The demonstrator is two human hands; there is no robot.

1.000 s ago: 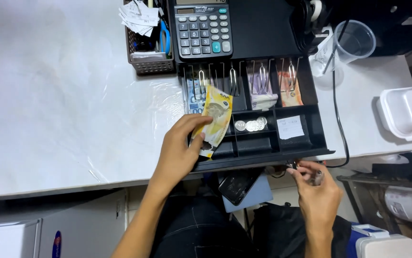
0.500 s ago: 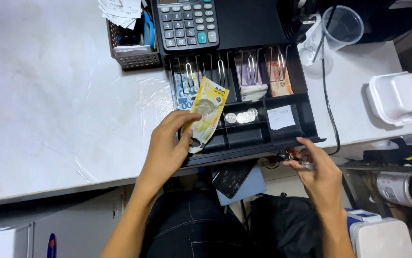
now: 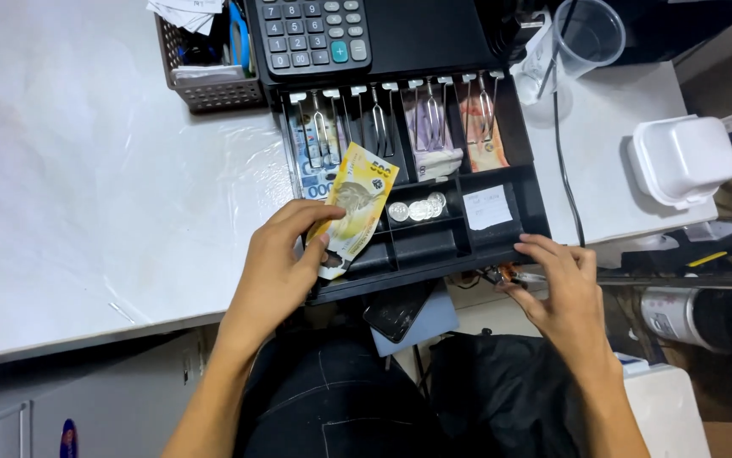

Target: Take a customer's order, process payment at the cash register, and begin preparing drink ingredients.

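Since the earlier frames the right hand (image 3: pixel 563 288) has come up from below the drawer to its front right corner, and the left hand (image 3: pixel 277 263) has kept the yellow banknote (image 3: pixel 354 206) over the drawer's left side, in much the same place.

Head view: the left hand's grip is clamped on the lower end of the yellow banknote, thumb on top and fingers beneath, so the note slants up and to the right above the open black cash drawer (image 3: pixel 525 233). Its upper corner overlaps the leftmost note slot, where blue banknotes (image 3: pixel 315 157) lie under a metal clip. The right hand rests its fingertips on the drawer's front edge, fingers loosely apart; whether they pinch the small metal object (image 3: pixel 512 275) just below the edge, I cannot tell. Coins (image 3: pixel 417 209) sit in a middle compartment, a white slip (image 3: pixel 487 207) in the one to their right. Purple banknotes (image 3: pixel 428 140) and orange banknotes (image 3: pixel 483 136) fill the right-hand slots. A calculator (image 3: pixel 311 34) sits behind the drawer, a mesh basket (image 3: pixel 205 85) to its left on the white worktop (image 3: pixel 86 187).
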